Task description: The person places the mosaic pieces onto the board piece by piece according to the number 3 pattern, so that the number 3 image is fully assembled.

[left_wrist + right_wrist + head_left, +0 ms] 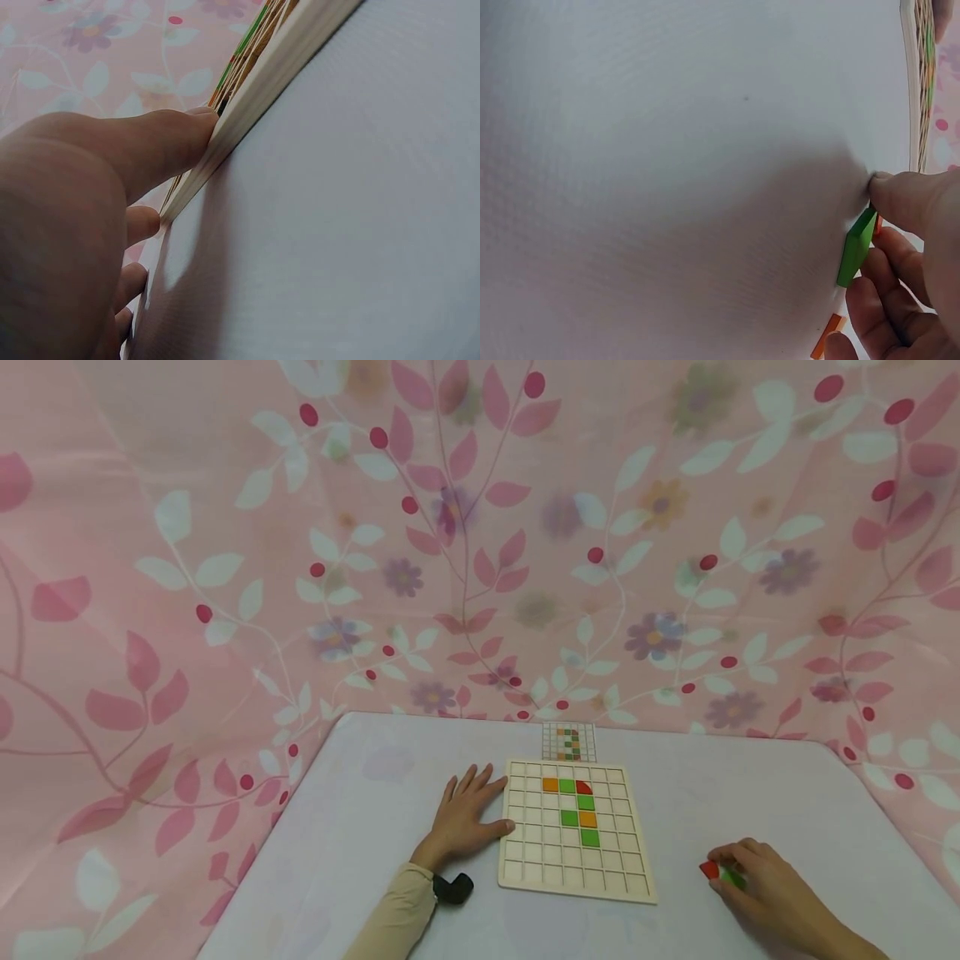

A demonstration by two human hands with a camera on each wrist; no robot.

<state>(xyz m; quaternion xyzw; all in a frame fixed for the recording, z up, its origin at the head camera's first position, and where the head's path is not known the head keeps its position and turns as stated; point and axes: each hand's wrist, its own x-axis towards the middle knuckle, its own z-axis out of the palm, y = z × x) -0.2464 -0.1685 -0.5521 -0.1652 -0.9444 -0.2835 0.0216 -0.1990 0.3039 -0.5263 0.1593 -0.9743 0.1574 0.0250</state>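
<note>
At L edge of board [532,852], L hand [467,820]: fingers apart, touching it, no grip
Card [569,742]: just behind board
Board: on table [420,747], 7 tiles [567,786] in
Red tile [709,869]: R of board, by R hand [761,883] tips
Green tile [859,247]: clamped, R thumb + fingers

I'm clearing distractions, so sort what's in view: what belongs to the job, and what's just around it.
Likely job things:
gridded board
coloured tiles on it
patterned card behind it
red piece and green piece at the right hand
orange piece nearby

Apparently just surroundings:
floral backdrop
white tabletop
black wrist device
</note>
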